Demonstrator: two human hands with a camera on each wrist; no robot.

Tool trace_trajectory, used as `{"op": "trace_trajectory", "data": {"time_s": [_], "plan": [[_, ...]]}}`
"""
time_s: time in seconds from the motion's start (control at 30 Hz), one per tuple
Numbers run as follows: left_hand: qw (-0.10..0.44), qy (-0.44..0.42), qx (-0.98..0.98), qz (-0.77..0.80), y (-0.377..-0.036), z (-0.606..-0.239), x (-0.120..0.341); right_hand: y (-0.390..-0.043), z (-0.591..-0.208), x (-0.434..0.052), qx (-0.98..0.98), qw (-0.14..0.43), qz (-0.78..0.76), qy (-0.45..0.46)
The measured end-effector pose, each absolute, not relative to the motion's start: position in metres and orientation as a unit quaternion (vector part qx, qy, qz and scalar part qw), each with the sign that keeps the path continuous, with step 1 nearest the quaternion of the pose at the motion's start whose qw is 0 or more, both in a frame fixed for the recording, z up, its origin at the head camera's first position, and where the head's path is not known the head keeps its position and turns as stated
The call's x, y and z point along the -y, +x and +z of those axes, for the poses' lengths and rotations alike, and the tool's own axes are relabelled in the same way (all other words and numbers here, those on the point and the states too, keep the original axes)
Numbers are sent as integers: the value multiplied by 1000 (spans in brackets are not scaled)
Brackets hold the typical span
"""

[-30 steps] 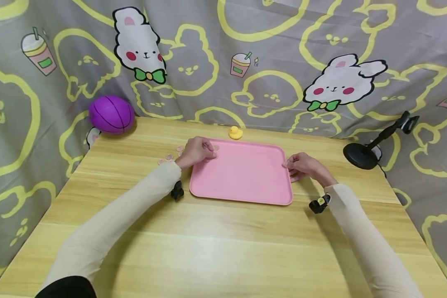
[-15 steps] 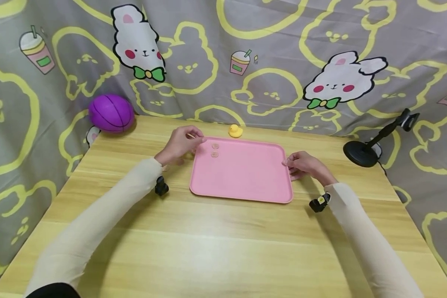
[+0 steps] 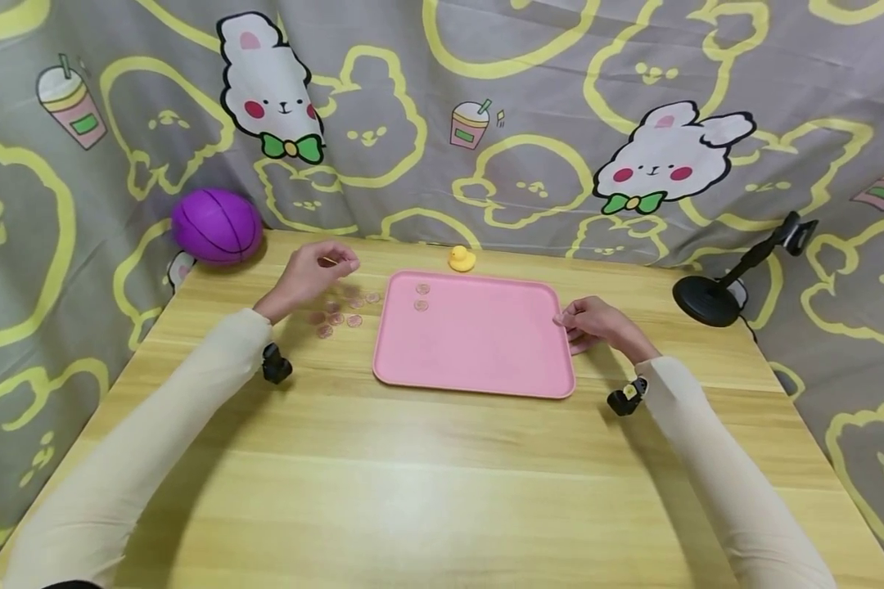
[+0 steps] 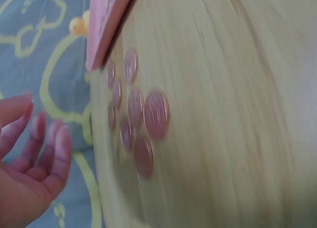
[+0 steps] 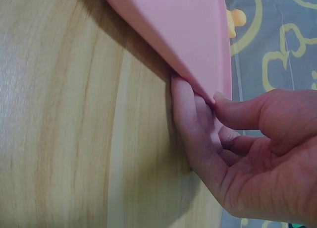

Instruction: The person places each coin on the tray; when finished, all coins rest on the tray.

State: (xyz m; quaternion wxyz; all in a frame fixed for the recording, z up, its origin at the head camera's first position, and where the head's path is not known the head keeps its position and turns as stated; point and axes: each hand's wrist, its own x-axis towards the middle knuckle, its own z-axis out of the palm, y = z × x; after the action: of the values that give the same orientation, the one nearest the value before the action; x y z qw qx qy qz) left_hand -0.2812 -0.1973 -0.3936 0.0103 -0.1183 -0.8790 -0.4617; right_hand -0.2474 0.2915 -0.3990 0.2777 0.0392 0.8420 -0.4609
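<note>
A pink tray (image 3: 475,337) lies on the table, and two small copper-pink, coin-like discs (image 3: 421,305) sit in its far left corner. My right hand (image 3: 598,321) pinches the tray's right edge; in the right wrist view the thumb (image 5: 237,111) is on the rim with fingers below it. Left of the tray, several more coin-like discs (image 4: 156,115) are spread on the wood. Behind and above them is my left hand (image 3: 313,274), its fingers loosely bent. In the left wrist view nothing shows between its fingers (image 4: 62,148).
A yellow rubber duck (image 3: 462,258) stands behind the tray against the patterned curtain (image 3: 383,98). A purple ball (image 3: 217,226) sits in the back left corner. At the right back stands a black phone stand (image 3: 707,301). Wooden tabletop (image 3: 427,474) extends in front.
My left hand has released a disc in the tray, leaving two visible there, and moved left over the loose discs. My right hand keeps its hold on the tray edge.
</note>
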Motion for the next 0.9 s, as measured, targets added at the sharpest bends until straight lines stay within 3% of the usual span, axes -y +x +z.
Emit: {"op": "trace_trajectory", "data": {"time_s": [0.23,0.5,0.9], "plan": [[-18,-122,892,-435,-281,-398,219,-249,-401,-292,-838,279,-467,41],[-124,-114,911,-377,-283,-399,223,-249,-401,-297,-838,283,-466,32],[-155,-117,903,-383,-291,-408,208,-249,-400,-292,-834,285,-470,44]]}}
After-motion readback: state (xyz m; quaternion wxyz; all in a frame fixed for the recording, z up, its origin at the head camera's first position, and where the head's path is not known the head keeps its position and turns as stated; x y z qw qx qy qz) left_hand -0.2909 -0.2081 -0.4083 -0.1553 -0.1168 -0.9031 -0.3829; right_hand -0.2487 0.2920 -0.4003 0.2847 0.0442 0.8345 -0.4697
